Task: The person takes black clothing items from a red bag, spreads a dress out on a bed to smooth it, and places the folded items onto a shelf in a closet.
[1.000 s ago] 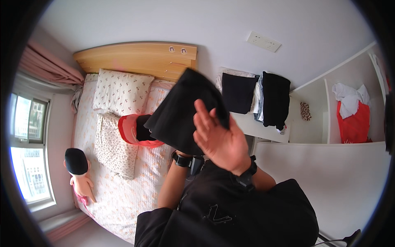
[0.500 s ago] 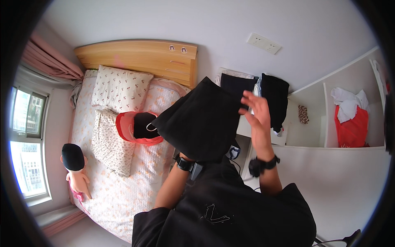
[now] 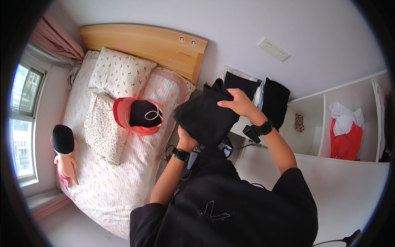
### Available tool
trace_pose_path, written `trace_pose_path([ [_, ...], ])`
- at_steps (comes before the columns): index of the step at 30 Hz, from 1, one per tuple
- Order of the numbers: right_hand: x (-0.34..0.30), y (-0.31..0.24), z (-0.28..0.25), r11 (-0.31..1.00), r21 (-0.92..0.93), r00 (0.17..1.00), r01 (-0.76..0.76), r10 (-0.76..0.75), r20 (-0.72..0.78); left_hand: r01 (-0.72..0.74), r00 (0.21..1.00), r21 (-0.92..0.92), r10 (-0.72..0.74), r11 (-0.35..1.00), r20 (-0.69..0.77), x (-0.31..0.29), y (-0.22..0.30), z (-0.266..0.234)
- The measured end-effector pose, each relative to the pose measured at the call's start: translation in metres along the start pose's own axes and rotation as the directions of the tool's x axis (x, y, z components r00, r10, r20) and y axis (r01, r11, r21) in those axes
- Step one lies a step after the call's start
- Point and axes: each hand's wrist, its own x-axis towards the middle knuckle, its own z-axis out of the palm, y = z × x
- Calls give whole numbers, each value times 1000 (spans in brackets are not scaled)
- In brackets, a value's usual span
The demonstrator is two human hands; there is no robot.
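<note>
Both my hands hold a folded black garment (image 3: 207,117) in front of my body; its exact kind does not show. My left hand (image 3: 187,140) supports it at the lower left, with the fingers hidden beneath the cloth. On its upper right edge, my right hand (image 3: 240,105) is closed, with the thumb lying over the fabric. A dark band with a small box sits on each wrist. Beyond my right hand, folded dark clothes (image 3: 275,101) lie in stacks against the wall.
To the left is a bed with a wooden headboard (image 3: 142,45), pillows (image 3: 121,72), a red bag (image 3: 142,128) with dark contents, and a doll (image 3: 65,150). At right, a white cabinet (image 3: 310,119) has compartments, one with red and white clothes (image 3: 346,136).
My right hand has come down from the air onto the garment and grips its edge. The garment now looks smaller and more bunched, its top edge pulled over.
</note>
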Motion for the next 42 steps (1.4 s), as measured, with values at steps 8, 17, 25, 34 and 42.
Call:
trace_pose_path([
  [8,-41,-89,106,878,-270,917,395,-395,59,-235,923,109,187,966,335,-2,-18,-35],
  [17,-67,-131,138,931,176,947,319,-322,-12,-231,875,111,157,967,458,-55,4,77],
  [25,-24,-71,94,992,-58,966,115,-126,-225,-154,868,29,121,988,481,-73,23,106],
  [34,13,-33,109,806,545,950,-231,65,307,-340,899,253,233,906,371,-81,36,39],
  [42,83,-23,161,769,247,629,-589,245,738,-503,833,860,315,89,455,-128,131,-37],
])
